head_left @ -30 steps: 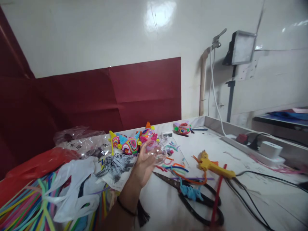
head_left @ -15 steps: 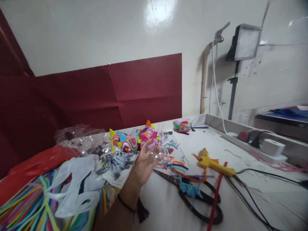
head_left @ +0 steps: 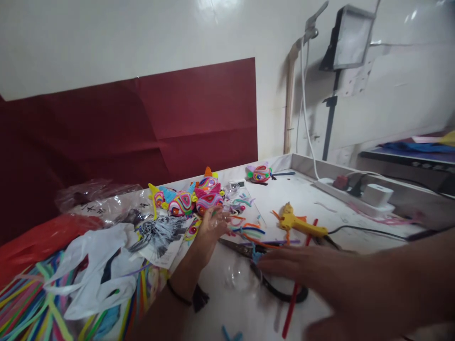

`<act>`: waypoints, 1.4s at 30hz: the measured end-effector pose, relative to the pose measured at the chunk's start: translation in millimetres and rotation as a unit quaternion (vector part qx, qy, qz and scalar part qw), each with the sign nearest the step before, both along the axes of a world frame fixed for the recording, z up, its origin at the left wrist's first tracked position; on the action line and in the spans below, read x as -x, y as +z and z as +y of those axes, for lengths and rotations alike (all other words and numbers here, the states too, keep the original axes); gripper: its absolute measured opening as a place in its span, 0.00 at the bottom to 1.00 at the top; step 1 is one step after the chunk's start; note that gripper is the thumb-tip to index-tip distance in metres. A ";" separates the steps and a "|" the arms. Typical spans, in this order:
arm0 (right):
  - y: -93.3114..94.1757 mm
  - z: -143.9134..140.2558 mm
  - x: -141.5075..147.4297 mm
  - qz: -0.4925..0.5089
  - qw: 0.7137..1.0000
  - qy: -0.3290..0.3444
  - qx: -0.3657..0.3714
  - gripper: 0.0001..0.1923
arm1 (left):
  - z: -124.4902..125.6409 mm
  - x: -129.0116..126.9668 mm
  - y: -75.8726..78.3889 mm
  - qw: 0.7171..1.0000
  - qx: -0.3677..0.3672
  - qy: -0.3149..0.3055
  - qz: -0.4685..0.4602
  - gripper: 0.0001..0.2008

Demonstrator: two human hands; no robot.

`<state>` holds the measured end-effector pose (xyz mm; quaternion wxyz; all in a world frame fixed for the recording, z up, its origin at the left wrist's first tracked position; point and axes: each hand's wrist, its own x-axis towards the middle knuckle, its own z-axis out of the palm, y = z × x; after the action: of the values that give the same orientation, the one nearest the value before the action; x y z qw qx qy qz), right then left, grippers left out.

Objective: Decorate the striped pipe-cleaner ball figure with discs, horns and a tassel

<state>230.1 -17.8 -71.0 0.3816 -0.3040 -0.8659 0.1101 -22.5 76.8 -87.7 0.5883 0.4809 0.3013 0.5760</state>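
My left hand (head_left: pixel 208 234) is curled around a small clear plastic shell (head_left: pixel 215 217), partly hidden by its fingers, just in front of a pink fish-like pipe-cleaner ornament (head_left: pixel 209 202). A second clear plastic shell (head_left: pixel 241 275) rests on the white table below that hand. My right hand (head_left: pixel 313 270), smeared by motion, stretches in from the right with fingers extended and nothing visible in them. It covers much of the black-handled scissors (head_left: pixel 236 247). By its fingertips lies a fuzzy blue pipe-cleaner piece (head_left: pixel 256 255). A red pipe cleaner (head_left: pixel 290 310) sticks out under the hand.
A yellow glue gun (head_left: pixel 302 226) with a cord lies behind the right hand. A white power strip (head_left: pixel 355 201) runs along the right table edge. Bundled pipe cleaners (head_left: pixel 31 303), a white plastic bag (head_left: pixel 95 265) and black-and-white tassels (head_left: pixel 161 237) crowd the left.
My right hand has come in from the right over the scissors. A clear shell now lies on the table below my left hand. The view has shifted slightly.
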 end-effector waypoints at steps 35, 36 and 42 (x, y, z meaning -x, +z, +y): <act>55.7 245.4 -50.9 -0.111 0.918 0.174 0.339 0.22 | -18.0 -40.3 8.6 0.993 0.066 0.064 -0.077 0.21; 57.9 251.2 -58.1 -0.130 0.909 0.173 0.357 0.23 | -15.3 -38.8 6.9 0.992 0.065 0.082 -0.065 0.19; 93.1 234.0 -89.3 -0.225 0.875 0.198 0.379 0.24 | -10.9 -38.3 6.3 0.992 0.060 0.110 -0.032 0.22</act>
<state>319.4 216.2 22.1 0.0024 -0.2637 -0.8625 0.4320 15.8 65.9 -81.4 0.5581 0.3899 0.3672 0.6337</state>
